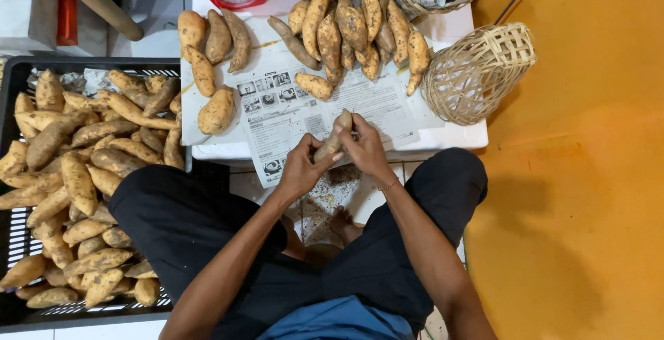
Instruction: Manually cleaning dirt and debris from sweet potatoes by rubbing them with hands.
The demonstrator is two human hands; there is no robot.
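Both hands meet just past the near edge of the white counter (456,136): the left hand (299,170) cups the lower end of a sweet potato (333,139) with its fingers curled around it, and the right hand (364,148) pinches the upper end, fingers pressed against the skin. Just beyond the fingers lie a sheet of newspaper (290,108) and a heap of sorted sweet potatoes (353,29), with a tipped woven basket (477,74) to the right and a black crate (14,243) of more tubers well off to the left. Held over the gap above the bare feet (342,224), the dusty tuber could probably slip from so light a pinch and drop to the floor, or a bumped wrist could roll the heap off the edge.
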